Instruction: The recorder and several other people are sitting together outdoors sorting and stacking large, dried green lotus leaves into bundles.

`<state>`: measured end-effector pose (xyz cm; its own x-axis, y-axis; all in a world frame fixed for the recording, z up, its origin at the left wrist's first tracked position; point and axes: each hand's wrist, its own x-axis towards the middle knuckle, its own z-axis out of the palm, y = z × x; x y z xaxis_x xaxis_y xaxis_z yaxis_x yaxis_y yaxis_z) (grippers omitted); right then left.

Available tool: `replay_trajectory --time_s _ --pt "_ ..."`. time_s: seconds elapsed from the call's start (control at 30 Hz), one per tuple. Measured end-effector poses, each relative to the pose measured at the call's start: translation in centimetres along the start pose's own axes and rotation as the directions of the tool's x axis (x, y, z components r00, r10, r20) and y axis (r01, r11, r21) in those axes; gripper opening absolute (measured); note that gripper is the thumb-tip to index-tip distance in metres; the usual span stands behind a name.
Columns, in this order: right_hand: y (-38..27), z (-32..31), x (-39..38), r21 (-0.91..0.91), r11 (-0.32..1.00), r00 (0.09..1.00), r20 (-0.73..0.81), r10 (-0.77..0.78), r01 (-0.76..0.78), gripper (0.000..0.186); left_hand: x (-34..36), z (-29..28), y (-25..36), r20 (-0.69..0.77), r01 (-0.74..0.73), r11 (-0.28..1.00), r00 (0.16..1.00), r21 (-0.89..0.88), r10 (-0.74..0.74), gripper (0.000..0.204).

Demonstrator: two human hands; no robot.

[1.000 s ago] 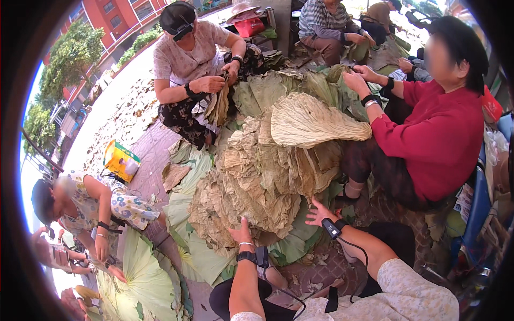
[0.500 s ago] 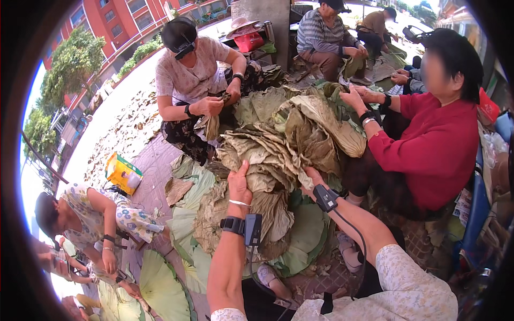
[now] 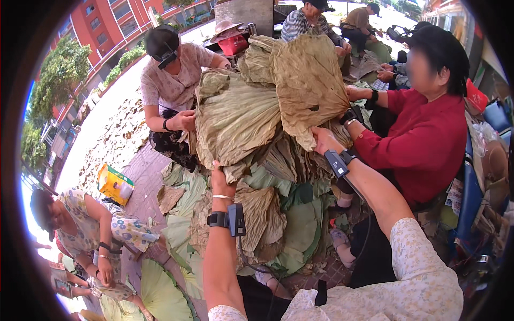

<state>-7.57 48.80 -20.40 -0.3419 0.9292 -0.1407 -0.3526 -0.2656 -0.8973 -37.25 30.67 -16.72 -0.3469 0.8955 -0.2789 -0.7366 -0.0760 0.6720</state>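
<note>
A spread stack of dried lotus leaves [image 3: 241, 120], brown and creased, is held up in front of me. My left hand [image 3: 222, 181] is closed on its lower left edge, the thumb showing on the near side. Gripping the lower right edge is my right hand [image 3: 325, 140]; its fingertips are partly hidden by the leaves. Beneath the raised stack, more dry leaves [image 3: 262, 211] hang and lie over greener lotus leaves [image 3: 300, 230] near my feet.
A person in pink [image 3: 174, 80] sits across to the left, one in red [image 3: 423, 134] close on my right; their hands are near the stack. Another person [image 3: 91, 219] bends at lower left beside big green leaves [image 3: 160, 291]. A yellow bag [image 3: 115, 184] stands on the paving.
The bunched leaves have been raised and fanned out wide, now covering part of the people behind. My left hand moved slightly left, my right hand up and right.
</note>
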Motion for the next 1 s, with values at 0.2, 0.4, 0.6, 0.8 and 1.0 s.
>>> replay_trajectory --time_s 0.2,0.4,0.6,0.8,1.0 --pt "13.2 3.5 -7.9 -0.008 0.932 0.931 -0.033 0.363 -0.363 0.031 -4.8 -17.9 -9.1 -0.352 0.413 0.906 0.865 0.095 -0.358 0.052" --pt "22.0 3.0 -14.1 -0.530 0.727 0.863 -0.018 0.505 -0.437 0.028 -11.4 -14.2 -12.4 -0.541 0.470 0.855 0.787 0.218 -0.295 0.070" --pt "31.5 4.3 -19.5 -0.573 0.557 0.721 -0.088 0.688 -0.601 0.044 -12.1 -19.3 -9.7 -0.591 0.273 0.916 0.805 0.295 -0.049 0.073" --pt "35.0 4.8 -19.5 -0.357 0.478 0.513 -0.003 0.859 -0.803 0.089 -10.1 -25.6 -4.6 -0.787 0.352 0.807 0.581 0.475 0.210 0.083" --pt "33.0 5.8 -20.6 -0.169 0.566 0.580 -0.050 0.813 -0.807 0.085 -10.1 -32.1 -4.8 -0.856 0.465 0.800 0.506 0.378 0.110 0.116"
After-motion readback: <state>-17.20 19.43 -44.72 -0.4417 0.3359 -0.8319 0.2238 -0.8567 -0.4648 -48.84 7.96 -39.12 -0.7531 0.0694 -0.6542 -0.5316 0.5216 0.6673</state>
